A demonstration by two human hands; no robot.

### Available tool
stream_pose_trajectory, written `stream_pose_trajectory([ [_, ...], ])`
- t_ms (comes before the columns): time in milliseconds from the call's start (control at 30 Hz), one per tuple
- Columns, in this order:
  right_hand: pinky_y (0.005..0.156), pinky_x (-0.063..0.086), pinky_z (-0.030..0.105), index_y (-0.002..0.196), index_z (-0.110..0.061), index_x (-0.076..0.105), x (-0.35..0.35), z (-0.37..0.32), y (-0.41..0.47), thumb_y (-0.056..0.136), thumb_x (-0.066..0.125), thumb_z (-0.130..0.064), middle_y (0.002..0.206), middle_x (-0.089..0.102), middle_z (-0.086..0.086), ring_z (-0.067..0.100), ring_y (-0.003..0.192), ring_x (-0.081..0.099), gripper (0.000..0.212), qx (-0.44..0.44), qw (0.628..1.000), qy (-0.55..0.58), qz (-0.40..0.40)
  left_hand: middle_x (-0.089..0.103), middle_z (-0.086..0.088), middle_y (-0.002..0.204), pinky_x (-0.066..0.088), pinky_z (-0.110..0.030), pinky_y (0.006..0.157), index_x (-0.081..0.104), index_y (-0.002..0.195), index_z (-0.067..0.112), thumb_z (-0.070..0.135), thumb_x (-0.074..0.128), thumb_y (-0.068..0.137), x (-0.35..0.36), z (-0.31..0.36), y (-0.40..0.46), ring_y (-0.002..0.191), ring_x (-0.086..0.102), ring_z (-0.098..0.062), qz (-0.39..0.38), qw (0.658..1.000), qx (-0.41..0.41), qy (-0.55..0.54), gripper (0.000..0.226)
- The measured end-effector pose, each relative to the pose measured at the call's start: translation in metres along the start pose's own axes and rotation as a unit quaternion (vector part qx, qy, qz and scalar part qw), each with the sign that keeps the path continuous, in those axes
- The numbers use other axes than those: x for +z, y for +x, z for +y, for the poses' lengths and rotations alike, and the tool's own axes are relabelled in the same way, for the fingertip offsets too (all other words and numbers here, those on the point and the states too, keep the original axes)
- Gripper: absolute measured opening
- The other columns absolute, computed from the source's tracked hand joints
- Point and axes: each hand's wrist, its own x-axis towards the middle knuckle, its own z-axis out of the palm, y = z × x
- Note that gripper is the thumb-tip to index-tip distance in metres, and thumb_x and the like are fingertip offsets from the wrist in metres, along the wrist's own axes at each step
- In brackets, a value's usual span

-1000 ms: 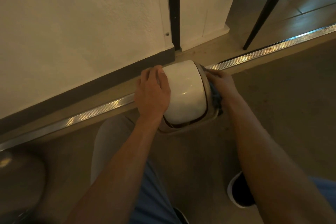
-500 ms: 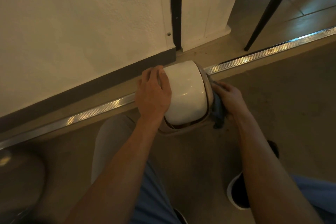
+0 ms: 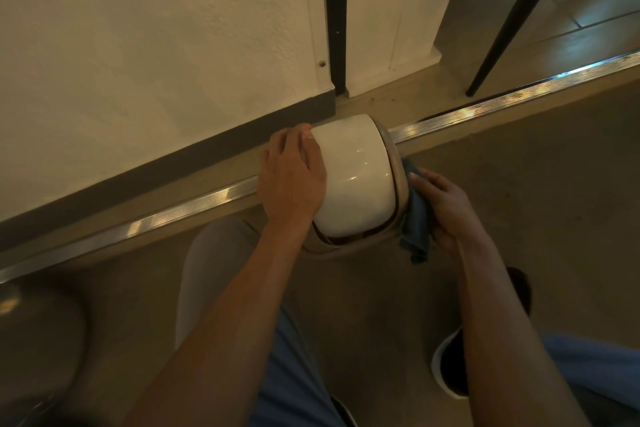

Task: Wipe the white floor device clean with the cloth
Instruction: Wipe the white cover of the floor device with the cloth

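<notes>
We are steadying the white device with our flat left hand; our right hand is gripping the cloth against its side.

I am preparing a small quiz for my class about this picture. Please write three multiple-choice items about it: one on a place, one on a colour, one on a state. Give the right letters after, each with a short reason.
1. Against which side of the white floor device is the cloth pressed?
A. its right side
B. its top
C. its left side

2. What colour is the cloth?
A. red
B. blue
C. yellow

3. What is the left hand doing?
A. hanging free in the air
B. holding the cloth
C. resting on the device's left side, fingers over its edge

Answers:
1 A: the right hand holds the cloth against the device's right flank, just below the metal floor strip.
2 B: the fabric showing between the hand and the device is blue.
3 C: the palm lies on the white shell and carries no cloth.
</notes>
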Motion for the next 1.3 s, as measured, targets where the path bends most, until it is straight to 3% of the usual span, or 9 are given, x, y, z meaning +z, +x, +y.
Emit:
stream_pose_trajectory([
  [133,0.074,0.059,0.031,0.123,-0.021,0.063,0.02,-0.032,0.03,0.089,0.07,-0.033,0.116,0.069,0.006,0.019,0.099,0.07,0.036,-0.037,0.996,-0.081,0.009,0.059,0.0,0.125,0.036,-0.025,0.083,0.061,0.127,0.026,0.04,0.032,0.105,0.002,0.0,0.0,0.109,0.058,-0.022,-0.001,1.0,0.001,-0.005,0.039],
  [267,0.09,0.057,0.042,0.122,-0.024,0.063,0.016,-0.024,0.025,0.089,0.069,-0.035,0.117,0.067,0.004,0.021,0.104,0.068,0.035,-0.039,0.996,-0.08,0.02,0.059,0.0,0.126,0.039,-0.027,0.083,0.061,0.127,0.026,0.041,0.031,0.105,0.002,0.0,0.001,0.109,0.058,-0.023,0.0,1.0,-0.004,-0.013,0.04],
  [467,0.093,0.054,0.051,0.118,-0.026,0.065,-0.008,0.023,-0.021,0.077,0.079,-0.038,0.12,0.066,0.007,0.028,0.11,0.064,0.045,0.009,0.999,-0.003,0.052,0.06,-0.002,0.124,0.041,-0.029,0.083,0.062,0.126,0.025,0.038,0.034,0.105,0.002,0.001,0.001,0.108,0.059,-0.025,0.009,1.0,-0.002,-0.012,0.037],
  [567,0.082,0.058,0.041,0.12,-0.025,0.064,0.003,-0.001,0.001,0.086,0.073,-0.034,0.116,0.067,0.004,0.023,0.105,0.067,0.036,-0.015,0.998,-0.044,0.035,0.06,-0.002,0.124,0.042,-0.03,0.083,0.062,0.126,0.025,0.037,0.034,0.105,0.002,0.0,0.001,0.107,0.059,-0.025,0.008,1.0,0.003,-0.005,0.037],
  [667,0.068,0.052,0.027,0.122,-0.026,0.062,0.026,-0.043,0.038,0.092,0.067,-0.035,0.112,0.067,0.0,0.015,0.096,0.066,0.032,-0.028,0.992,-0.125,0.004,0.06,-0.002,0.125,0.036,-0.026,0.083,0.061,0.127,0.024,0.036,0.034,0.106,0.001,-0.001,0.002,0.108,0.058,-0.023,0.005,1.0,0.005,0.002,0.037],
  [833,0.07,0.05,0.029,0.13,-0.03,0.06,0.039,-0.069,0.072,0.092,0.064,-0.039,0.12,0.063,0.0,0.015,0.102,0.062,0.039,-0.036,0.975,-0.214,-0.037,0.06,-0.003,0.126,0.036,-0.025,0.083,0.061,0.128,0.023,0.036,0.034,0.105,0.001,0.0,0.001,0.107,0.058,-0.023,0.003,1.0,0.006,0.003,0.037],
  [967,0.084,0.057,0.04,0.123,-0.031,0.063,0.009,-0.038,0.041,0.092,0.065,-0.037,0.116,0.067,0.002,0.019,0.102,0.067,0.032,-0.023,0.982,-0.183,-0.024,0.06,-0.003,0.125,0.046,-0.032,0.087,0.062,0.127,0.025,0.036,0.034,0.105,0.003,0.0,0.002,0.107,0.059,-0.024,0.007,1.0,-0.001,-0.004,0.037],
  [1133,0.086,0.058,0.045,0.119,-0.021,0.065,-0.003,-0.011,0.013,0.088,0.07,-0.029,0.115,0.068,0.009,0.027,0.104,0.068,0.032,-0.005,0.998,-0.056,-0.012,0.059,0.001,0.126,0.036,-0.025,0.083,0.062,0.128,0.027,0.036,0.035,0.105,0.002,0.002,0.0,0.109,0.057,-0.021,0.01,1.0,-0.004,0.004,0.036],
  [1300,0.065,0.05,0.027,0.126,-0.029,0.061,0.03,-0.054,0.044,0.091,0.066,-0.04,0.113,0.065,-0.001,0.014,0.094,0.065,0.038,-0.025,0.989,-0.143,-0.014,0.06,0.0,0.125,0.044,-0.029,0.083,0.061,0.127,0.026,0.038,0.034,0.105,0.002,0.001,0.003,0.107,0.059,-0.022,0.004,1.0,0.001,-0.009,0.038],
])
